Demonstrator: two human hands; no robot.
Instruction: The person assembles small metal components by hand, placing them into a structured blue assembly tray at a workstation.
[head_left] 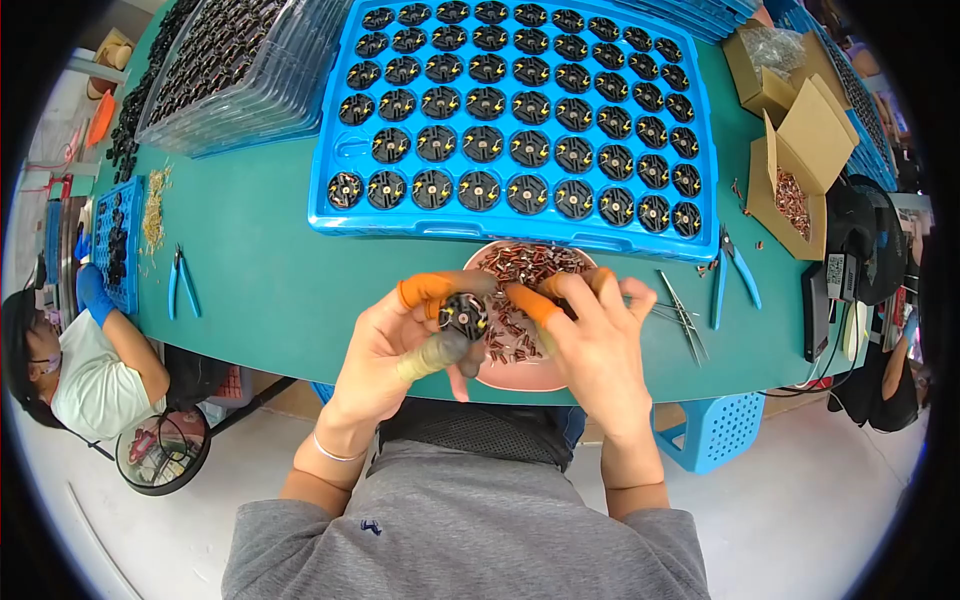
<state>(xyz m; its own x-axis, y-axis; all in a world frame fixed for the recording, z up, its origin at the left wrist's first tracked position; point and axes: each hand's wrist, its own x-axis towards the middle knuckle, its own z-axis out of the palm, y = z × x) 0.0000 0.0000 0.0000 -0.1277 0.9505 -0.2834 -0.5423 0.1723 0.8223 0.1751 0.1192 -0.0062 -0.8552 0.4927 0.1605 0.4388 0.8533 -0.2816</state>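
My left hand [385, 348] pinches a black round disc [463, 318] between thumb and fingers at the left edge of the pink bowl [525, 378]; my right hand [603, 345] bends its fingers into the copper-coloured pieces [515, 352], whether gripping one I can't tell. In the blue tray [333, 214], only the near-left corner disc [345, 190] looks filled, so I judge most remain. My disc's face tilts up toward me; being round, it has no long axis.

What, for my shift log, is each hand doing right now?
Left hand: closed, holding a round black part.
Right hand: fingers over the pink bowl; whether it grips a piece cannot be told.
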